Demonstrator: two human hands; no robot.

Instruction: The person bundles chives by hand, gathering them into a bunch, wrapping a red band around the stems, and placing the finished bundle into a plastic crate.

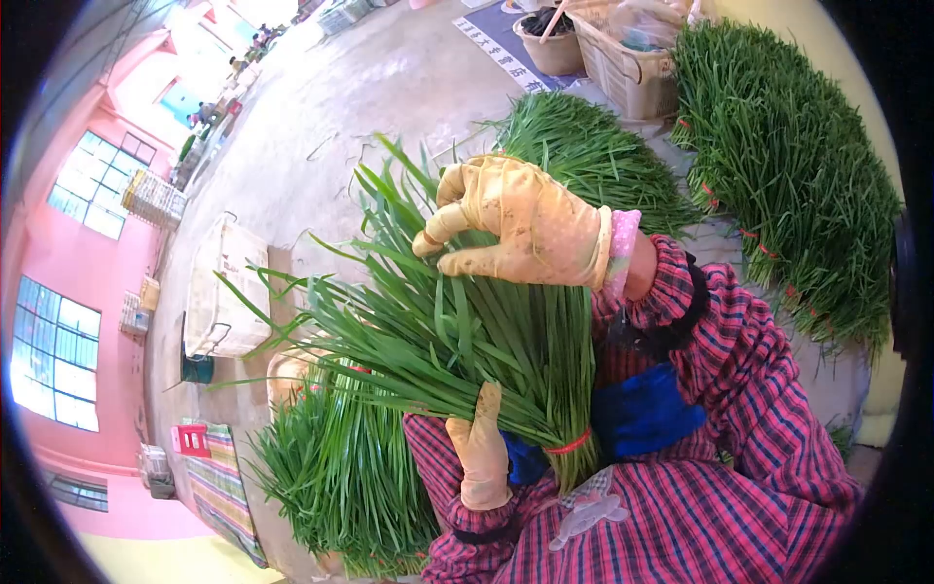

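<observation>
A big bunch of garlic chives (467, 336) rests across my lap, its leaves fanning out to the left. A red band (568, 443) ties it near the stem ends. My left hand (479, 453), in a cream glove, supports the bunch from its lower side, thumb up against the leaves and fingers hidden behind. Above the leaves is my right hand (530, 219), in a soiled cream glove, with curled fingers and thumb tips close together at the chive leaves. Any single leaf between those tips is hard to make out.
Heaped chives (788, 185) with red bands lie at right; another pile (593, 161) lies behind my right hand. More bundles (350, 467) stand at lower left. A plastic basket (628, 73) and bucket (550, 47) are at the back. A white crate (229, 287) stands left.
</observation>
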